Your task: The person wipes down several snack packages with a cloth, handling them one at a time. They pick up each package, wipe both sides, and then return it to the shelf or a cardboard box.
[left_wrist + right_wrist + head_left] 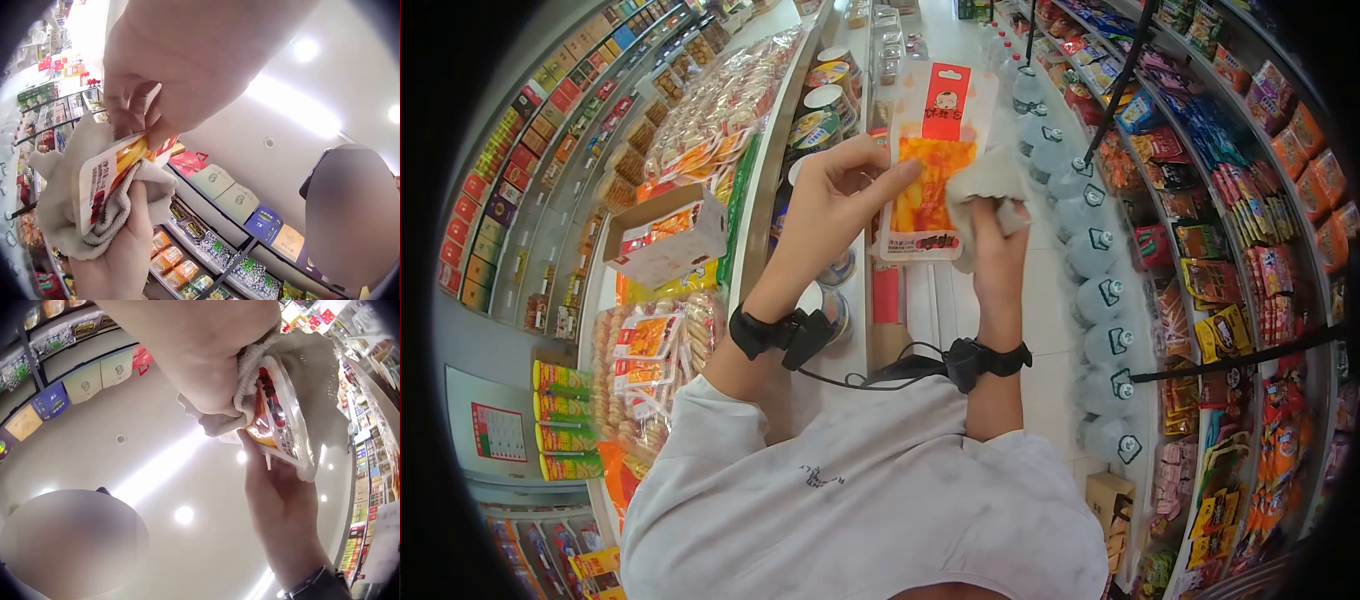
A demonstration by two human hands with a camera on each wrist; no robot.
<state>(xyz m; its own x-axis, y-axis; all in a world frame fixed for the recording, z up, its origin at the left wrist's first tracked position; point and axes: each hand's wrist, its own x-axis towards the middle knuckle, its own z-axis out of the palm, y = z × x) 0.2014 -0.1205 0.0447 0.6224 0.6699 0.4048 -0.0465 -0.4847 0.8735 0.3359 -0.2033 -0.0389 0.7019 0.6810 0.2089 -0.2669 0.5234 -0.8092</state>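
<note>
And here you are in the aisle, the upright snack packet (937, 165) up in front of you. Biggest first: the snack shelves (1204, 470) sweep up the far right of the packet, bags lined along them. Over to its left runs your display bench (778, 130), loaded with wrapped goods. Closer in on the packet's right, a row of clear bottles (1100, 295) stretches toward you, well apart from it. Left of the packet and lower, an open carton (675, 255) sits with packs inside; nearer, the round tubs (812, 130) line up just left of it.

Now your hands! Your left hand (835, 190) is pinching the packet's left edge, thumb across the front, fingers bent behind. Your right hand (1000, 260) has its fingers curled into a cloth (988, 178), gripping it around the packet's right edge; the left wrist view shows that cloth folded over front and back. The packet is held between both hands, its red label facing you.
</note>
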